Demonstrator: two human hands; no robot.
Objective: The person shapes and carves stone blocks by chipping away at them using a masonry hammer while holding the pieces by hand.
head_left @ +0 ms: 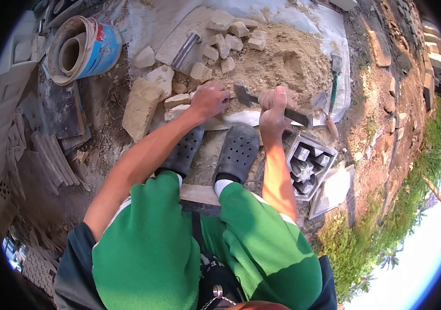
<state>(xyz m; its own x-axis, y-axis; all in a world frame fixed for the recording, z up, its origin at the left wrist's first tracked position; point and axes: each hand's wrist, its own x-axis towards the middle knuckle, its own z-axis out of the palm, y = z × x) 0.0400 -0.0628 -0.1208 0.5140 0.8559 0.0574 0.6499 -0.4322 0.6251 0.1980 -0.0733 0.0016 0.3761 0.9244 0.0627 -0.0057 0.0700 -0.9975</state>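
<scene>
My right hand (274, 113) is wrapped round a mason's hammer (243, 96), thumb up. Its long metal head sticks out on both sides of the fist, with a flat blade at the left end. To the left, my left hand (211, 101) is low over the stones with its fingers curled together; whatever they hold, if anything, is hidden. Pale stone chunks (177, 101) lie beside that hand. Beyond both hands spreads a heap of sandy rubble (282, 57) on a white sheet (340, 31). A metal cylinder (186, 51) rests among the broken stones.
A blue and white bucket (107, 49) stands at the back left, near a large stone block (140, 108). On the right lie a green-handled hammer (333, 85), a trowel (329, 121) and a patterned mould (311, 165). My grey clogs (237, 150) are just below the hands.
</scene>
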